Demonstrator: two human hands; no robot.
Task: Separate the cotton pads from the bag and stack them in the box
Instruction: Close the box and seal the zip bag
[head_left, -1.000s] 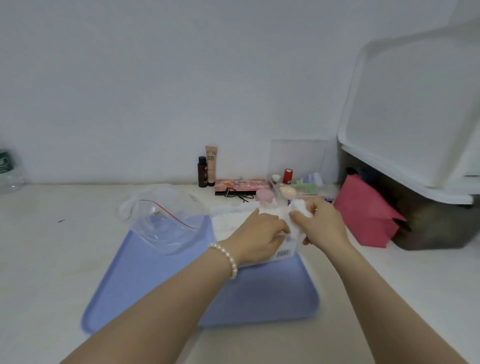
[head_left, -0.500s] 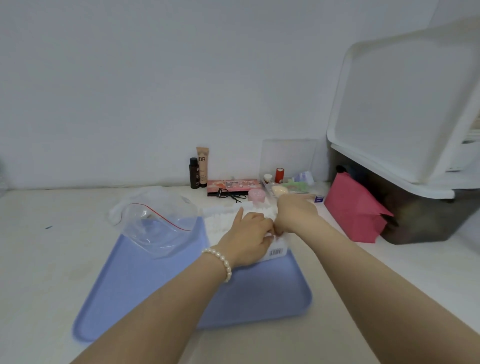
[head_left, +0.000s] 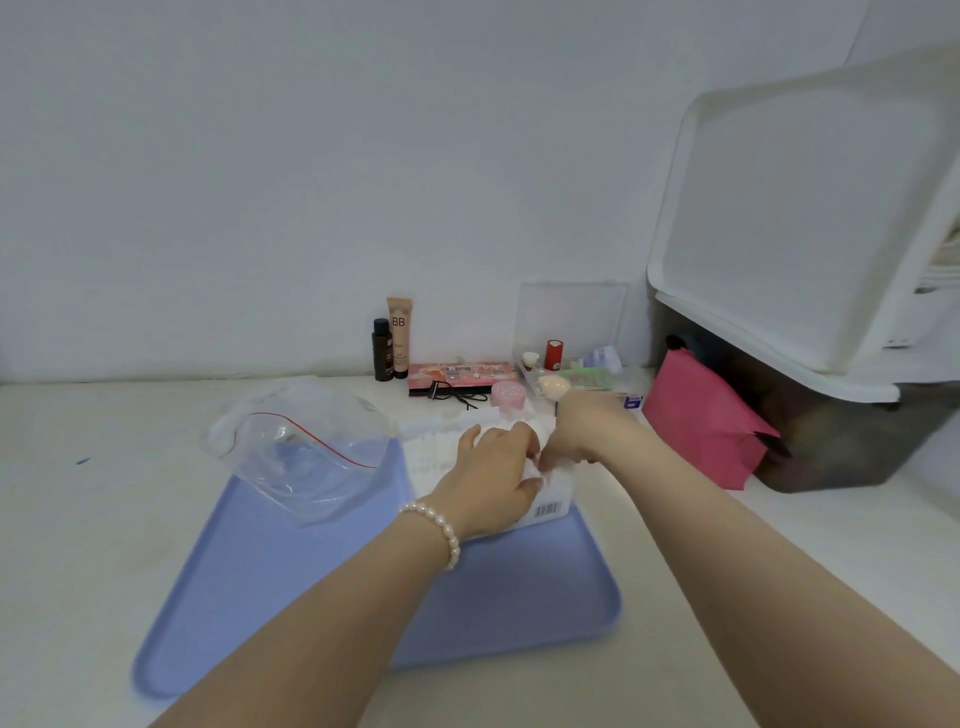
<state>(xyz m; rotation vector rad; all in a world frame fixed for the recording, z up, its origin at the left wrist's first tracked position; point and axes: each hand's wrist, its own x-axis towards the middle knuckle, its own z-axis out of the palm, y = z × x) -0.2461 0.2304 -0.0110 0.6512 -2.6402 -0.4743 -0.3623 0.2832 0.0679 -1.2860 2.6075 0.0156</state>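
A clear zip bag (head_left: 306, 457) with a red seal line lies open and looks empty on the far left corner of a blue tray (head_left: 291, 582). To its right stands a clear box (head_left: 550, 506) with a barcode label, filled with white cotton pads (head_left: 434, 457). My left hand (head_left: 493, 478), a pearl bracelet on its wrist, rests on top of the pads in the box. Beside it my right hand (head_left: 582, 434) reaches down into the box's right end, fingertips pinching white pads. The pads under both hands are mostly hidden.
Along the wall stand a dark bottle (head_left: 382, 351), a BB cream tube (head_left: 399, 338), a makeup palette (head_left: 457, 376), a pink jar (head_left: 508, 395) and a clear organiser (head_left: 571, 358). A pink pouch (head_left: 701, 415) and a dark bin with raised white lid (head_left: 810, 218) stand right.
A second ago both hands held a white pad above the box's right end. They have since dropped down onto the box, pressing the pad in among the others.
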